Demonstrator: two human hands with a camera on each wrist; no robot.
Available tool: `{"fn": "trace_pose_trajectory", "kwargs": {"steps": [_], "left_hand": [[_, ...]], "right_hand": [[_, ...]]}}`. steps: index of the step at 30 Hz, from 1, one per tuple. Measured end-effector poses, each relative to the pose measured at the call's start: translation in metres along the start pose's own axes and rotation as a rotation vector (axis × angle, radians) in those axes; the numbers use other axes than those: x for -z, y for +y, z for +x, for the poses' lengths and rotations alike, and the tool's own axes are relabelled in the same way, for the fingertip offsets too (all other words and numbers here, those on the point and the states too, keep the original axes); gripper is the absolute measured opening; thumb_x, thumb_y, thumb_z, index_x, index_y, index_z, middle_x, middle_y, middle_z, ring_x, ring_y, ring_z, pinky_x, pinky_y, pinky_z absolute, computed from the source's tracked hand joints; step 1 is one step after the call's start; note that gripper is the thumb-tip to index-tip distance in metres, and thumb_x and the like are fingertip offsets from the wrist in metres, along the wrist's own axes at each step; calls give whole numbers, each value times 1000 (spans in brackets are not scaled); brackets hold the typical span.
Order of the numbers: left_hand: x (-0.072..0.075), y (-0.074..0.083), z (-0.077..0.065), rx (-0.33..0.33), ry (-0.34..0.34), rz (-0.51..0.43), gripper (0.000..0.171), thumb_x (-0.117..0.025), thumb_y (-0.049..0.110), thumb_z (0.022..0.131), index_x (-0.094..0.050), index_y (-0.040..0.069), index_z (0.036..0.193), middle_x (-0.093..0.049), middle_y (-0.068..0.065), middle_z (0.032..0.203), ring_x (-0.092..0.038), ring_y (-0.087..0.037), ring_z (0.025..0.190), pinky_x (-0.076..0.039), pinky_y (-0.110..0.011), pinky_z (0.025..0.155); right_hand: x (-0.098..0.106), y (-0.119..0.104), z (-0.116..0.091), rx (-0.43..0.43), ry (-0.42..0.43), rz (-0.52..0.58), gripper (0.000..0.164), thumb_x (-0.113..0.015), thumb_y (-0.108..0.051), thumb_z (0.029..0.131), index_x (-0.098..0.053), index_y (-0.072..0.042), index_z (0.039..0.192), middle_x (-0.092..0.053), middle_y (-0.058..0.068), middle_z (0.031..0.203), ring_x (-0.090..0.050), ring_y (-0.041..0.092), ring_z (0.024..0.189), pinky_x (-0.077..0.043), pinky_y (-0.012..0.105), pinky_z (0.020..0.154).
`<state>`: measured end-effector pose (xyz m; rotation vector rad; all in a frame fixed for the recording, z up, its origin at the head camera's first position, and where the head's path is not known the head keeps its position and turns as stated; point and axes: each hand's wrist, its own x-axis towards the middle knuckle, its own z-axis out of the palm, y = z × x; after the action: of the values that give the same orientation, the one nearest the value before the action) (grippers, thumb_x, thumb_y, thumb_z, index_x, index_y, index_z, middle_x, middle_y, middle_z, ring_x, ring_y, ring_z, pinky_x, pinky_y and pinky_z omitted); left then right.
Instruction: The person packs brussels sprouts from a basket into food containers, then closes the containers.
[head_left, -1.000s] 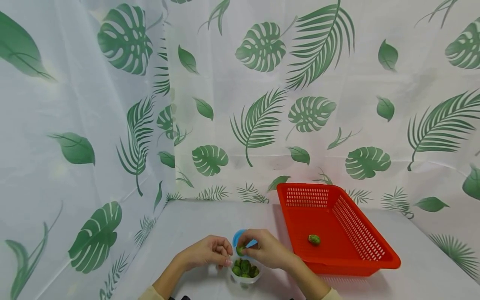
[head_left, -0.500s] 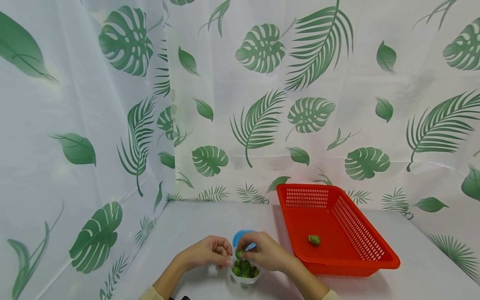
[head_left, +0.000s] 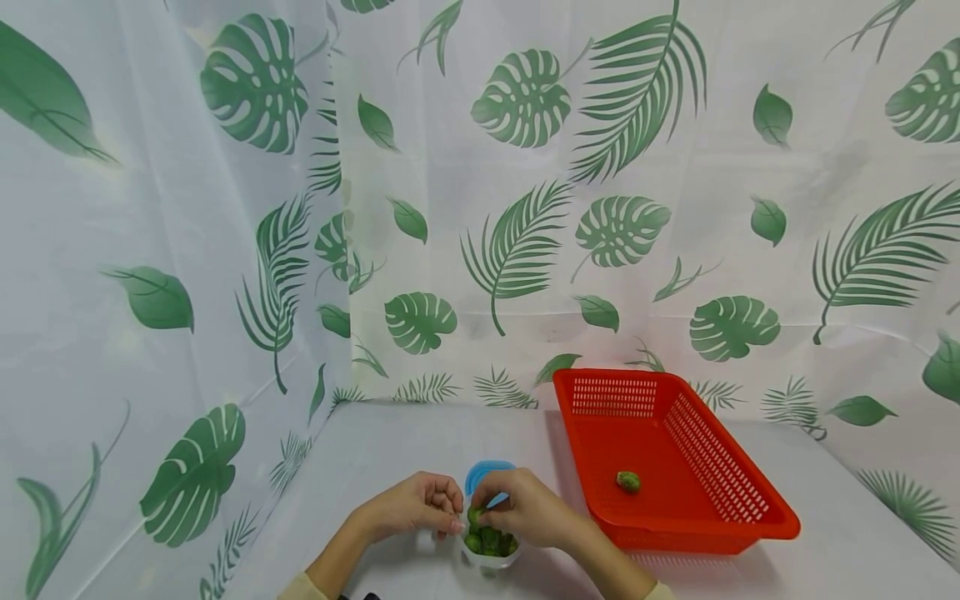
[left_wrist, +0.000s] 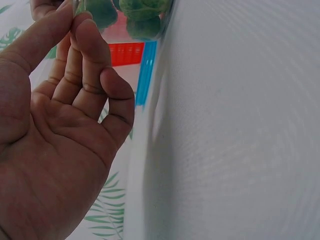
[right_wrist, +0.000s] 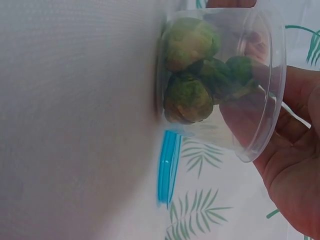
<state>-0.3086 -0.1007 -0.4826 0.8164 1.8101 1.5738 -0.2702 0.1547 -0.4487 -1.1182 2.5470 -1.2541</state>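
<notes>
A small clear plastic tub point(head_left: 489, 561) holds several green Brussels sprouts point(head_left: 491, 540). My left hand point(head_left: 417, 505) pinches the tub's rim between thumb and forefinger, as the left wrist view shows at its top edge. My right hand point(head_left: 531, 507) is over the tub's far side, its fingertips pinching a Brussels sprout point(head_left: 475, 517) at the opening. In the right wrist view, the sprouts point(right_wrist: 188, 97) show through the tub's wall point(right_wrist: 225, 137), and the right hand's fingers reach in past the rim. Part of the pinched sprout is hidden by the fingers.
A blue lid point(head_left: 480, 472) lies on the table point(head_left: 420, 433) just beyond the tub. To the right stands a red perforated basket point(head_left: 645, 533) with one Brussels sprout point(head_left: 628, 481) in it. Leaf-printed white sheeting point(head_left: 525, 350) rises behind and at the left.
My right hand has moved slightly down toward me, bringing the pinched sprout lower into the tub's opening. The left hand stays at the rim.
</notes>
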Motion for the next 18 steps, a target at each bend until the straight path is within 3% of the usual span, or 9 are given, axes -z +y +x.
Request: {"fn": "trace_pose_trajectory", "kwargs": {"steps": [7,18], "left_hand": [[1,0,-1,-2,3,7,22,-79,10,92,-64,1,105,-71,4,81,-64,-7,69,-54,-26,68],[1,0,0,-8,-3,14,24,-79,11,92,-65,0,107,-72,4,81,-64,-7,70,-54,-25,68]], "right_hand": [[1,-3,0,-13,-3,-3,13,-78,-4,92,-75,-11,103,-75,2,104,-72,12,101,-60,25,84],[2,-4,0,-10,2,-12,13,-76,-4,93,-75,-8,105,-74,3,103,-72,13,101,-59,23,86]]}}
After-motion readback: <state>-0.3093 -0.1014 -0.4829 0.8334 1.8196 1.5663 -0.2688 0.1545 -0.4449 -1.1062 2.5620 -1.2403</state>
